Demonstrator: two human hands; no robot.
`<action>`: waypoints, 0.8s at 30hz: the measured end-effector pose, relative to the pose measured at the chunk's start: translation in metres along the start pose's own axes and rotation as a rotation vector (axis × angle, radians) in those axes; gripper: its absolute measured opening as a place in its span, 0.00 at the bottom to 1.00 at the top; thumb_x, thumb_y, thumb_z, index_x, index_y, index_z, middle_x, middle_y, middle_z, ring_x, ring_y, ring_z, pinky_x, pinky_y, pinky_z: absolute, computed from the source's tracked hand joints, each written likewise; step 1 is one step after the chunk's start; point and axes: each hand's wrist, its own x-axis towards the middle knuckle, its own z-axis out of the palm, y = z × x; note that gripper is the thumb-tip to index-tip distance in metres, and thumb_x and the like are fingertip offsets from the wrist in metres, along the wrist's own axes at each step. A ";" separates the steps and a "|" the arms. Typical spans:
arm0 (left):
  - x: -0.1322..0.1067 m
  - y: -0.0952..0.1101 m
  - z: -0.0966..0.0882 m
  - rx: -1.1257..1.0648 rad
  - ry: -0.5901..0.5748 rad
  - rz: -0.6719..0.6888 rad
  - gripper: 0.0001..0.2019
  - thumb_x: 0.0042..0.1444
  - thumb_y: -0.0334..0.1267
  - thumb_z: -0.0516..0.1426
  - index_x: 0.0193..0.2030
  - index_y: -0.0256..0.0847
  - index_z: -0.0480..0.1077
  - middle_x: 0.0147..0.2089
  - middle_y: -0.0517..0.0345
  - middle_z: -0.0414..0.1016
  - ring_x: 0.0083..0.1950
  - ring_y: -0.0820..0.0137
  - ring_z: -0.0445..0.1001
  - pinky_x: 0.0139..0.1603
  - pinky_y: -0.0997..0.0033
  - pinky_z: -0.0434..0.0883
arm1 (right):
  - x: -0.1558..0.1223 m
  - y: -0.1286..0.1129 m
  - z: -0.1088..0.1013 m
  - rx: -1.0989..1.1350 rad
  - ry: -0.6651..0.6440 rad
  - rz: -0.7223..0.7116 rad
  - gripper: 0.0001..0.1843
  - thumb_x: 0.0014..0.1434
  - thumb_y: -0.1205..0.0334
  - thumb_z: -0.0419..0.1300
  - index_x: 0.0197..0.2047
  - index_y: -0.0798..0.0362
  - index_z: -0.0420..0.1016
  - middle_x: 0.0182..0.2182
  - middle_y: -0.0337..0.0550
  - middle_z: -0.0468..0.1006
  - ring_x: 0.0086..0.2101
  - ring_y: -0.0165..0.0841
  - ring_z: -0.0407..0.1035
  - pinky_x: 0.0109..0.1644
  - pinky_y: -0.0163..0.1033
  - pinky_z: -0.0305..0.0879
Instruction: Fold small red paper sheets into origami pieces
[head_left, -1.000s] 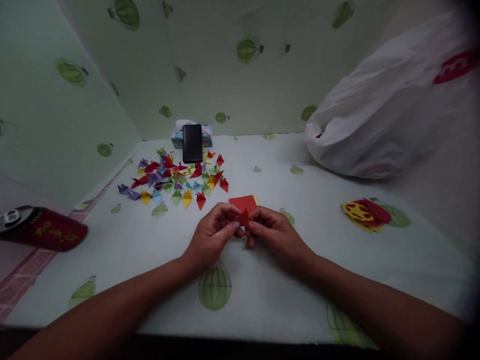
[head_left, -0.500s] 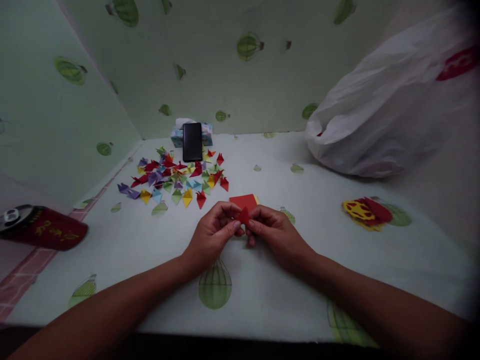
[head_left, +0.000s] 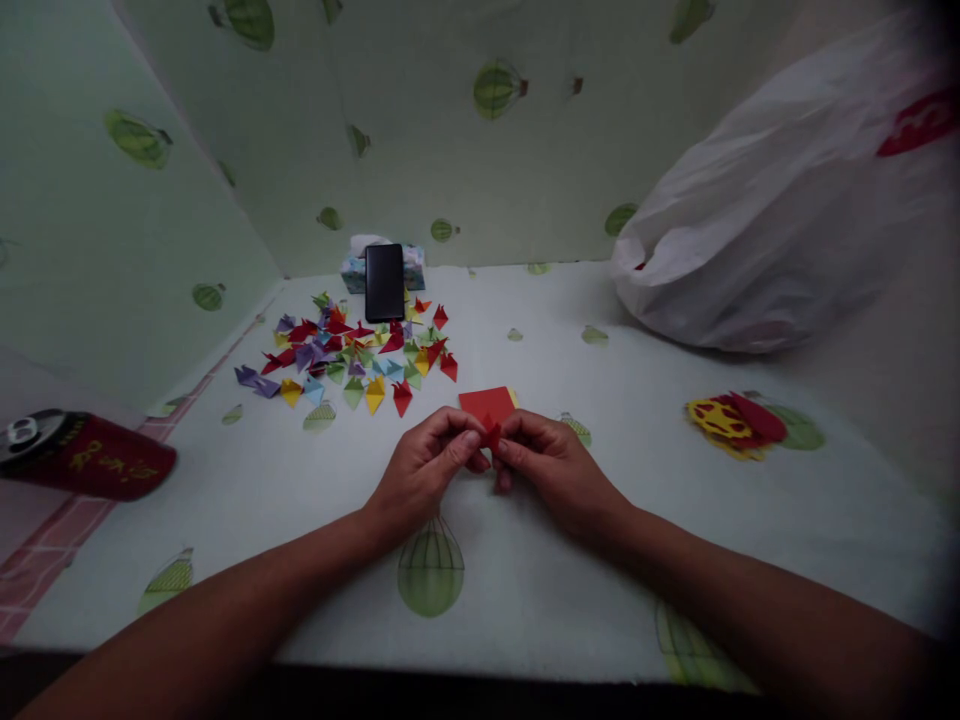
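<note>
Between my fingertips is a small folded piece of red paper (head_left: pixel 492 436), partly covered by them. My left hand (head_left: pixel 431 460) pinches its left side with thumb and forefinger. From the right, my right hand (head_left: pixel 559 465) grips the other side in the same way. Just behind my hands lies a stack of square paper sheets (head_left: pixel 486 402), red on top with a yellow edge showing. Farther back on the left, many small folded paper cranes (head_left: pixel 352 365) in red, yellow, green, blue and purple lie in a loose pile.
Behind the pile, a black phone (head_left: pixel 385 284) leans on a tissue pack (head_left: pixel 414 268). A red drink can (head_left: pixel 90 455) is at the far left. On the right are a white plastic bag (head_left: pixel 750 240) and red and yellow cut-out pieces (head_left: pixel 731 425).
My left thumb and fingers have shifted slightly up and to the right over the red paper, so less of it shows. My right hand has hardly moved.
</note>
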 end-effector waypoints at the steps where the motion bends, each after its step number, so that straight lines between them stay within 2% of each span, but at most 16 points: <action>1: 0.000 0.000 0.000 0.003 0.002 -0.006 0.08 0.63 0.41 0.58 0.40 0.38 0.71 0.33 0.59 0.74 0.35 0.72 0.74 0.41 0.71 0.72 | 0.000 -0.001 0.000 -0.050 0.006 -0.013 0.09 0.61 0.58 0.63 0.31 0.52 0.72 0.23 0.34 0.73 0.24 0.27 0.67 0.33 0.36 0.65; 6: 0.001 -0.002 0.000 -0.044 0.008 -0.086 0.08 0.60 0.41 0.62 0.38 0.38 0.70 0.33 0.59 0.75 0.34 0.72 0.75 0.40 0.71 0.72 | -0.002 -0.005 -0.001 -0.358 0.023 -0.161 0.07 0.63 0.62 0.59 0.32 0.52 0.73 0.23 0.35 0.73 0.24 0.27 0.66 0.31 0.35 0.62; 12: 0.002 -0.005 0.001 -0.183 0.026 -0.181 0.11 0.59 0.44 0.62 0.39 0.38 0.71 0.34 0.59 0.75 0.35 0.73 0.75 0.41 0.71 0.74 | -0.002 -0.007 -0.002 -0.627 0.061 -0.336 0.07 0.62 0.67 0.58 0.32 0.52 0.74 0.26 0.37 0.75 0.27 0.29 0.66 0.33 0.36 0.61; 17: 0.002 -0.003 0.002 -0.320 0.007 -0.257 0.11 0.59 0.44 0.63 0.38 0.37 0.71 0.36 0.59 0.74 0.35 0.75 0.75 0.41 0.74 0.73 | -0.002 -0.007 -0.003 -0.730 0.054 -0.409 0.07 0.64 0.68 0.58 0.33 0.52 0.73 0.28 0.39 0.75 0.29 0.30 0.67 0.34 0.37 0.62; 24: 0.003 -0.004 0.000 -0.369 -0.009 -0.285 0.10 0.56 0.41 0.64 0.39 0.38 0.71 0.34 0.59 0.74 0.35 0.73 0.75 0.41 0.72 0.73 | -0.002 -0.006 -0.004 -0.784 0.045 -0.463 0.08 0.65 0.67 0.56 0.33 0.51 0.73 0.29 0.41 0.76 0.29 0.31 0.68 0.35 0.37 0.63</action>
